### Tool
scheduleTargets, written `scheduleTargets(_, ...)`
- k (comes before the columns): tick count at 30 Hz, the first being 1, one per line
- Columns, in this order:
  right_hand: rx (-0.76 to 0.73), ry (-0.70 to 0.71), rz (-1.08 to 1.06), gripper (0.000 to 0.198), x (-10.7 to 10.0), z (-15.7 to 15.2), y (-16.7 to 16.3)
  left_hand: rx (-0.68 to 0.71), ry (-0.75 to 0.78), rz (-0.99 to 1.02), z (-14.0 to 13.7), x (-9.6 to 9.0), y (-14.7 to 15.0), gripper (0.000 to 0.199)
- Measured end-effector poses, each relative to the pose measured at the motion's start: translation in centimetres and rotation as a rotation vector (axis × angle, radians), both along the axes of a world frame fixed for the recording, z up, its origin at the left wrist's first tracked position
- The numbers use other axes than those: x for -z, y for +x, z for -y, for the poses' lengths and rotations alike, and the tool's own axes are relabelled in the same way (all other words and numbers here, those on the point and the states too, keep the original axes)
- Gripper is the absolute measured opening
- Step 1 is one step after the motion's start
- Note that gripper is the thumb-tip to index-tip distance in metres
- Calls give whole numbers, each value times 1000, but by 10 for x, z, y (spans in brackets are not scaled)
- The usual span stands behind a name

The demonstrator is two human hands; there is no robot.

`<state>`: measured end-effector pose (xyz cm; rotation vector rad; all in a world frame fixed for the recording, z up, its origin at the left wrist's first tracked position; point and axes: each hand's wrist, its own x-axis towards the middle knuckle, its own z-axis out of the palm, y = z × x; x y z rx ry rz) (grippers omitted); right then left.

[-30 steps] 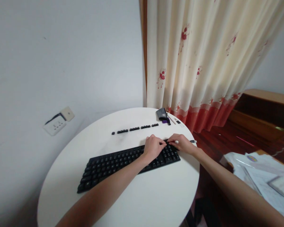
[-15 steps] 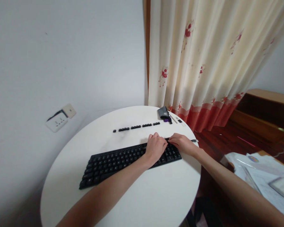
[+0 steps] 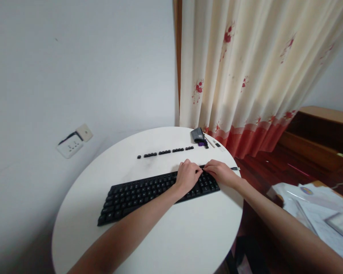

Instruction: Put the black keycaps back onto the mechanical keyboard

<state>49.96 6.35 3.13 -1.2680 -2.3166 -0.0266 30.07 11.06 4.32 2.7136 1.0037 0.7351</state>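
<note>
A black keyboard [image 3: 140, 194] lies at a slant across the white round table [image 3: 188, 232]. Over its upper right part, my left hand [image 3: 187, 176] has its fingers pinched together near the top key row. My right hand [image 3: 219, 172] meets it there from the right, fingertips also drawn together. Whatever sits between the fingertips is too small to make out. Behind the keyboard, small black keycaps [image 3: 164, 152] stand in a row of short groups, with a single keycap [image 3: 138, 156] at the left end.
At the table's back right are a grey pouch [image 3: 197, 135], a purple item [image 3: 201, 144], a pale stick [image 3: 209, 140] and a small black piece [image 3: 217, 145]. A cable plug [image 3: 234, 168] lies by the right edge. Papers [image 3: 317, 213] are stacked at lower right; a curtain [image 3: 231, 76] hangs behind.
The view has shifted very slightly. Both hands stay over the same upper right part of the keyboard, with only tiny finger movement.
</note>
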Motion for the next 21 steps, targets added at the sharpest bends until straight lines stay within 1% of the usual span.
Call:
scheduleTargets(2,2,4,-4,23,1,0,0,10,15,-13,1,-1,0,18)
scheduleTargets(6,5,4,-8,23,0,0,-1,27,93,-55,6,-3,2,19)
scheduleTargets(9,9,2,-6,23,0,1,-1,19,65,-26,5,-2,2,19)
scheduleTargets(12,15,3,-9,22,0,1,0,-11,-61,72,0,2,1,17)
scheduleTargets(16,14,-8,-19,23,1,1,1,-114,-270,225,-9,7,2,13)
scheduleTargets(19,15,-13,-35,24,1,2,1,-142,-407,276,-12,7,4,15)
scheduleTargets(21,16,-15,-44,24,0,2,1,-147,-467,288,-13,6,4,15)
